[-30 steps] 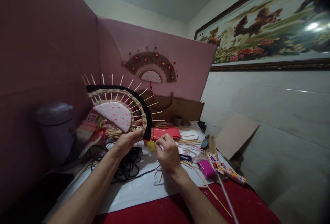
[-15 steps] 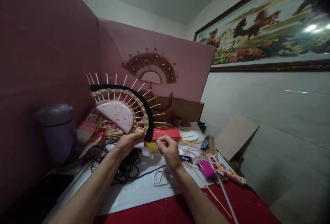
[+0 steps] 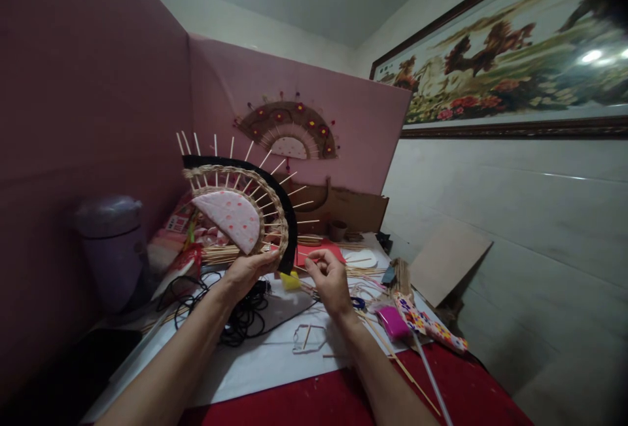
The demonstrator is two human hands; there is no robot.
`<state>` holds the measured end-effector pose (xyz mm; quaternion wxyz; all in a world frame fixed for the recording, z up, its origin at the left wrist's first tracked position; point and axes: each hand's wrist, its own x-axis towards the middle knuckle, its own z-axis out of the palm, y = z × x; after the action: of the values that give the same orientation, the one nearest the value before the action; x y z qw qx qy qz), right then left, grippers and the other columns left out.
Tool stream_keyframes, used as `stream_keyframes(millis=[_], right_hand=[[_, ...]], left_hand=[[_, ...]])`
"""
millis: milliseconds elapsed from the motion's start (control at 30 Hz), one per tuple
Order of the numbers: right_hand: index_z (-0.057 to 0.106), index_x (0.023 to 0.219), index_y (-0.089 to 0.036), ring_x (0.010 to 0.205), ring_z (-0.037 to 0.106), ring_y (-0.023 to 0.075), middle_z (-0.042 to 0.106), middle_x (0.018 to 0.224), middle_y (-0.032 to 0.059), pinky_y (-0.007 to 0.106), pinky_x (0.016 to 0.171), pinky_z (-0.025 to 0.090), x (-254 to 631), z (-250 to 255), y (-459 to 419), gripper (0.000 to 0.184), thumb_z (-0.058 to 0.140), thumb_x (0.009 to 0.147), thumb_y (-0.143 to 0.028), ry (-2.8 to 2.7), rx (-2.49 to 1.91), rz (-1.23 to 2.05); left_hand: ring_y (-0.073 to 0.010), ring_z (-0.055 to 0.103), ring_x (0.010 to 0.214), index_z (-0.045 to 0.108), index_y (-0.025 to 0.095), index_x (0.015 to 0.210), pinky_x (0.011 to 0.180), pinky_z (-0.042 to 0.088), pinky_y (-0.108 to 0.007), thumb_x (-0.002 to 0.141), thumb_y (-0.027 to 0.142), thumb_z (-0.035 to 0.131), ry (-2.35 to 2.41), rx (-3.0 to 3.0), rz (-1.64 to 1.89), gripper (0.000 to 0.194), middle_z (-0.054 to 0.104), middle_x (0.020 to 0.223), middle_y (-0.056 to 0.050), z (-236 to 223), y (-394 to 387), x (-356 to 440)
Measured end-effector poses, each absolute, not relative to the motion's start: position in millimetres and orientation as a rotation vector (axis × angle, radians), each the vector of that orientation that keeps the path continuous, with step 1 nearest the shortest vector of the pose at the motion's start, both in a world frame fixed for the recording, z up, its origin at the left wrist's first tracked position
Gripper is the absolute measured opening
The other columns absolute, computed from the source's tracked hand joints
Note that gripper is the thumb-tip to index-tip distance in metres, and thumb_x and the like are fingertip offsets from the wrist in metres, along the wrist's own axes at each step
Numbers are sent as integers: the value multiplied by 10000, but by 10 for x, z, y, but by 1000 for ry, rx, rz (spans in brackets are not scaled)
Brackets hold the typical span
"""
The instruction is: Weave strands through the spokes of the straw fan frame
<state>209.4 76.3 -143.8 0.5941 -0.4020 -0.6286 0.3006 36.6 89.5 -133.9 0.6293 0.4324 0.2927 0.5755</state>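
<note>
A half-round woven fan [image 3: 282, 207] is held up and tilted over the table, with a black band along its outer curve. Thin wooden sticks fan out past that band, and a pink spotted half-disc [image 3: 228, 216] forms its centre. My left hand [image 3: 250, 269] grips the fan by its lower edge. Close to the lower right end of the black band, my right hand [image 3: 330, 279] is closed in a pinch. What sits between those fingertips is too small to make out. Beneath the fan, tangled black cord [image 3: 245, 315] lies on a white sheet [image 3: 260, 367].
A finished-looking fan [image 3: 282, 122] hangs on the pink board behind. Right of my hands lie a pink packet [image 3: 392, 322], a flowered glue gun-shaped thing [image 3: 432, 328] and loose sticks [image 3: 400, 364]. A lidded container [image 3: 112, 256] stands left. Red paper [image 3: 321, 250] lies farther back.
The fan and my left hand have shifted slightly right. My right hand has moved a little right and up, still pinched near the band's end.
</note>
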Motion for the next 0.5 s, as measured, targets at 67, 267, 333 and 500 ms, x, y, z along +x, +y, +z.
stream_keyframes(millis=[67,267,333,500], right_hand=[[593,760,-189,574,510,129,551,601,-8,243,562,358,2112,-1453,734,107,541,785,-278,-1678,-1049,348],[581,718,-188,677,528,156,588,750,38,267,605,311,2135,-1473,665,131,502,790,-113,-1956,-1356,-221],[562,720,-183,687,514,162,576,755,45,273,609,300,2136,-1479,669,139,488,787,-86,-1973,-1401,-321],[525,748,-178,713,485,173,546,778,49,280,631,297,2106,-1502,664,125,464,798,-81,-1993,-1359,-384]], left_hand=[[-201,654,780,683,87,919,765,493,-303,672,154,679,682,1000,1306,256,712,833,-97,-1356,902,368],[-212,644,818,684,92,928,807,482,-334,692,182,673,660,1059,1292,252,704,879,-107,-1372,906,378],[-214,642,828,677,100,953,806,484,-345,695,186,672,665,1062,1293,272,703,881,-104,-1366,905,382],[-230,645,805,680,105,913,716,506,-342,674,211,688,721,1061,1307,261,704,813,-94,-1339,889,387]])
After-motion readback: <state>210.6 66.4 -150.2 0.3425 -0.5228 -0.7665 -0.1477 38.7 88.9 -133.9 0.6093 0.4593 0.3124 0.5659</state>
